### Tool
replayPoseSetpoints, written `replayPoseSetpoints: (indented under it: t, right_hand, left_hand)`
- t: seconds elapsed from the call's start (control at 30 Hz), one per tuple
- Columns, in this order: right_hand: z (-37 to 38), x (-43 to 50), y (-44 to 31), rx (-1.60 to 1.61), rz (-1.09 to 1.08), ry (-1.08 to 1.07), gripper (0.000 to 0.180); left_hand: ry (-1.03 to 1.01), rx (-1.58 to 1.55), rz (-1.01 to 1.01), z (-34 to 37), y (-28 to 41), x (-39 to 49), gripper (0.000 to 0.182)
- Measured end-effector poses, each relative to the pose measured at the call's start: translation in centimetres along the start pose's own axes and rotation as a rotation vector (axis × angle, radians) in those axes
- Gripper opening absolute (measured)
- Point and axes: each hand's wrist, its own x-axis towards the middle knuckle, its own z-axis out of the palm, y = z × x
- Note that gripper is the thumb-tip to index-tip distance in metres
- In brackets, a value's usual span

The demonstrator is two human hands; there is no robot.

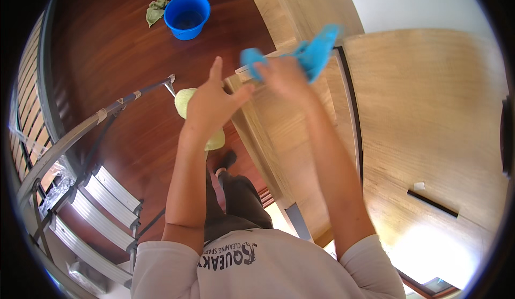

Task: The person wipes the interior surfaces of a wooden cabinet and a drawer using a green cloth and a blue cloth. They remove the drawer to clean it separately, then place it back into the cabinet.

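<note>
My right hand grips a bunched blue cloth, blurred by motion, over the edge of a light wooden cabinet. My left hand is raised beside it with thumb and a finger spread, holding nothing that I can see. Behind the left hand and wrist shows a pale yellow fuzzy roller or duster head, partly hidden; how it is supported cannot be told.
A blue plastic basin stands on the dark red wooden floor with a green cloth beside it. At left is a metal stepladder with a long curved rail. Wooden panels rise at right. A person's foot shows below.
</note>
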Motion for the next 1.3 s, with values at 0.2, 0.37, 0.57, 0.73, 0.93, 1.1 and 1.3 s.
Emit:
replayPoseSetpoints:
  t: [0.2,0.37,0.57,0.73,0.93,1.1,1.3]
  right_hand:
    - [1.0,-9.2,-4.7,1.516,0.183,0.232,0.038]
    - [3.6,-24.0,-1.7,1.441,0.434,-0.050,0.044]
    - [7.7,-44.5,0.6,0.180,0.323,0.644,0.038]
    - [13.4,-62.6,4.3,0.622,1.179,1.145,0.022]
    - [24.1,-71.5,6.1,1.743,1.114,0.739,0.059]
    - [27.9,-71.4,5.5,1.840,0.721,1.005,0.068]
    - [29.1,-67.7,5.7,2.199,0.772,1.196,0.068]
  left_hand:
    - [0.074,-0.210,-0.051,1.0,-1.4,-0.3,0.101]
    - [0.375,-0.028,0.103,2.6,-2.1,-1.7,0.089]
    - [0.189,0.203,0.272,5.5,2.5,-11.5,0.067]
    - [-0.166,0.454,0.514,12.4,7.1,-24.7,0.065]
    - [-0.681,1.019,0.881,21.6,7.4,-31.0,0.065]
    - [-0.707,1.422,0.665,24.0,8.0,-32.2,0.050]
    - [-0.737,1.565,0.612,25.5,8.9,-32.8,0.048]
